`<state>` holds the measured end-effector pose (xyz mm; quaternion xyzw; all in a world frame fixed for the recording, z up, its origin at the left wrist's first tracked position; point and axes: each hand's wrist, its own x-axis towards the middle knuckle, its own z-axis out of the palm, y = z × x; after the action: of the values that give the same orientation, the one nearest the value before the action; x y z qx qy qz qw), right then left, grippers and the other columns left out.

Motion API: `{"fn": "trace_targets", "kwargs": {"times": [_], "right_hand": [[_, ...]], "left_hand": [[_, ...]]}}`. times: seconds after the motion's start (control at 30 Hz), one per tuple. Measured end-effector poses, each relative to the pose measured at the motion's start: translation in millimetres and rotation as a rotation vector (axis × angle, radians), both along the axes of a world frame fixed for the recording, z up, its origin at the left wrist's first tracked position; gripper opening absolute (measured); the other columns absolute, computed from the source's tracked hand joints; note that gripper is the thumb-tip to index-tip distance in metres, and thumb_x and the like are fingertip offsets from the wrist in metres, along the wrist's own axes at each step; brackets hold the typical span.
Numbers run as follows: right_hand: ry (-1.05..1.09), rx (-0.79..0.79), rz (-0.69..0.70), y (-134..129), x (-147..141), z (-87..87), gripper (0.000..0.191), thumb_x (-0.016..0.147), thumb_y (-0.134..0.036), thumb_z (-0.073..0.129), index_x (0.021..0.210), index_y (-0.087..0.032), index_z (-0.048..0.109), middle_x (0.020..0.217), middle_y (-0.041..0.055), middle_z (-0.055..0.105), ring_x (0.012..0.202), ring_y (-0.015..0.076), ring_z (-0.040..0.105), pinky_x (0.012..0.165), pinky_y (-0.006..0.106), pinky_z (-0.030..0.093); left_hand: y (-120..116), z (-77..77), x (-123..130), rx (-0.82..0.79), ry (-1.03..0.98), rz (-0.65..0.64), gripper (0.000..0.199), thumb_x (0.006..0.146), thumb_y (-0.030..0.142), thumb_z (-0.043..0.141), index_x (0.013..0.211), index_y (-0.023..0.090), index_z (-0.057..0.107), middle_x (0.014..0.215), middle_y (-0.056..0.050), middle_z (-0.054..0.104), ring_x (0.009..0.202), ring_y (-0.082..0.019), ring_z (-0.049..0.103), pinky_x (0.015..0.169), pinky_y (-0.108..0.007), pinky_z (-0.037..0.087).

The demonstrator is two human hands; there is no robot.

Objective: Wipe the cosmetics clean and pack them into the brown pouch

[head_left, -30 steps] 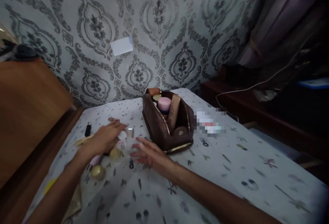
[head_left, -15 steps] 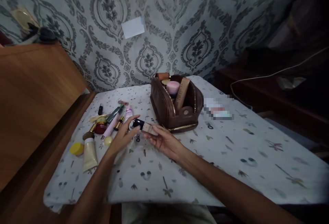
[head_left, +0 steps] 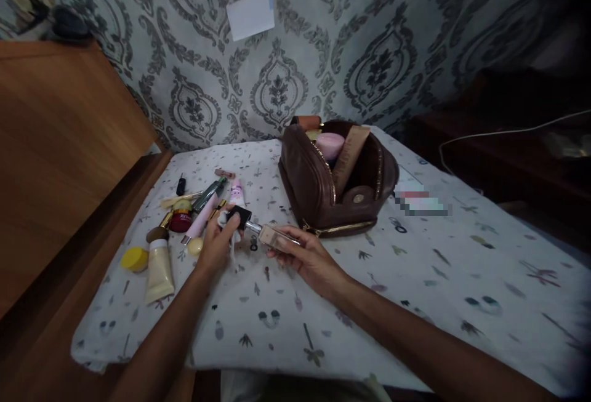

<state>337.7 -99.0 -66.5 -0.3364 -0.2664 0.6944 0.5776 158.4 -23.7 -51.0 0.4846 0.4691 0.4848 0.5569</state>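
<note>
A small clear bottle with beige contents (head_left: 276, 237) is gripped by my right hand (head_left: 307, 257), its silvery neck pointing left. My left hand (head_left: 219, 239) is closed on the bottle's black cap (head_left: 239, 217), which stands apart from the glass body. Something white and thin, perhaps a tissue, hangs from the left hand as well. Behind the right hand stands an open brown bag (head_left: 309, 171), holding a pink-lidded jar (head_left: 329, 144) and a tan tube (head_left: 351, 157). Left of my left hand lie a pink tube (head_left: 202, 220), a red jar (head_left: 181, 216) and a cream tube (head_left: 159, 271).
A yellow-lidded jar (head_left: 134, 259) sits near the left edge of the patterned cloth (head_left: 258, 334). A wooden panel (head_left: 69, 143) rises at the left. Right of the bag lies a flat, pixelated item (head_left: 420, 199). A white cable (head_left: 498, 131) runs at the right.
The black cap has come away from the bottle body, exposing the silvery neck. My left hand has closed around the cap. The view has shifted, so the bag appears farther right and larger.
</note>
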Motion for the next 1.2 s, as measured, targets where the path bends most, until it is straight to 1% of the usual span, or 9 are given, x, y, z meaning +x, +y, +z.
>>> {"fn": "trace_targets", "kwargs": {"times": [0.2,0.33,0.63,0.7,0.87,0.93,1.07,1.13,1.2], "right_hand": [[0.044,-0.018,0.011,3.1,1.1,-3.6,0.041,0.066,-0.038,0.088,0.096,-0.016,0.072,0.089,0.0059,0.076,0.067,0.0124,0.07,0.055,0.02,0.046],[0.069,-0.017,0.027,3.0,1.5,-4.6,0.039,0.067,-0.04,0.087,0.092,-0.015,0.071,0.083,0.0045,0.075,0.062,0.0107,0.067,0.054,0.019,0.046],[0.091,-0.026,0.039,3.0,5.7,-3.5,0.041,0.066,-0.039,0.088,0.095,-0.018,0.068,0.083,0.0022,0.073,0.062,0.0095,0.065,0.057,0.021,0.047],[0.087,-0.021,0.024,4.6,5.5,-3.6,0.042,0.066,-0.04,0.088,0.094,-0.018,0.067,0.081,0.002,0.073,0.061,0.0101,0.065,0.055,0.021,0.045],[0.044,-0.001,0.015,3.4,2.7,-4.5,0.041,0.068,-0.042,0.086,0.094,-0.017,0.067,0.082,0.0021,0.071,0.064,0.011,0.065,0.056,0.022,0.045],[0.042,0.003,0.0,1.2,1.5,-5.6,0.041,0.069,-0.044,0.085,0.096,-0.018,0.067,0.086,0.0021,0.07,0.067,0.0119,0.066,0.059,0.023,0.046],[0.006,0.04,0.009,-4.0,-0.9,-7.5,0.041,0.074,-0.044,0.081,0.104,-0.021,0.065,0.097,0.0018,0.068,0.078,0.0129,0.066,0.067,0.025,0.049],[-0.032,0.073,0.052,-6.3,-1.5,-8.3,0.037,0.08,-0.045,0.077,0.106,-0.022,0.064,0.099,0.0019,0.066,0.081,0.0134,0.065,0.07,0.026,0.05],[-0.088,0.114,0.089,-7.8,-1.1,-9.2,0.036,0.084,-0.045,0.072,0.11,-0.022,0.062,0.101,0.0028,0.066,0.081,0.0141,0.065,0.07,0.028,0.05]], "left_hand": [[-3.0,3.2,-0.1,0.223,0.108,-0.234,0.041,0.08,0.051,0.072,0.106,0.02,0.067,0.088,-0.001,0.064,0.07,-0.012,0.058,0.068,-0.025,0.049],[-4.1,1.8,1.2,0.292,0.19,-0.355,0.032,0.087,0.045,0.066,0.111,0.023,0.065,0.088,0.001,0.062,0.072,-0.014,0.058,0.071,-0.026,0.047],[-5.9,-2.4,4.0,0.42,0.343,-0.384,0.033,0.089,0.043,0.062,0.116,0.023,0.062,0.1,-0.002,0.065,0.087,-0.019,0.061,0.08,-0.029,0.047],[-3.6,-1.3,4.5,0.473,0.389,-0.345,0.037,0.091,0.045,0.059,0.121,0.023,0.062,0.106,-0.004,0.065,0.096,-0.021,0.06,0.085,-0.03,0.047],[-3.7,-0.2,1.6,0.653,0.396,0.064,0.045,0.099,0.049,0.039,0.131,0.023,0.056,0.105,-0.006,0.061,0.098,-0.021,0.057,0.09,-0.035,0.046],[-8.9,-1.2,2.3,0.792,0.452,0.108,0.048,0.1,0.048,0.035,0.137,0.022,0.051,0.117,-0.009,0.06,0.108,-0.023,0.056,0.096,-0.038,0.045],[-18.2,-6.4,11.4,1.128,0.804,-0.181,0.049,0.101,0.039,0.035,0.146,0.021,0.041,0.136,-0.014,0.055,0.13,-0.028,0.046,0.11,-0.047,0.033],[-18.4,-8.4,15.7,1.147,0.959,-0.291,0.045,0.101,0.034,0.037,0.144,0.021,0.044,0.138,-0.014,0.054,0.133,-0.029,0.044,0.113,-0.049,0.029],[-16.2,-7.7,16.7,1.052,0.992,-0.281,0.04,0.101,0.033,0.039,0.137,0.02,0.051,0.133,-0.014,0.057,0.126,-0.027,0.05,0.107,-0.046,0.037]]}}
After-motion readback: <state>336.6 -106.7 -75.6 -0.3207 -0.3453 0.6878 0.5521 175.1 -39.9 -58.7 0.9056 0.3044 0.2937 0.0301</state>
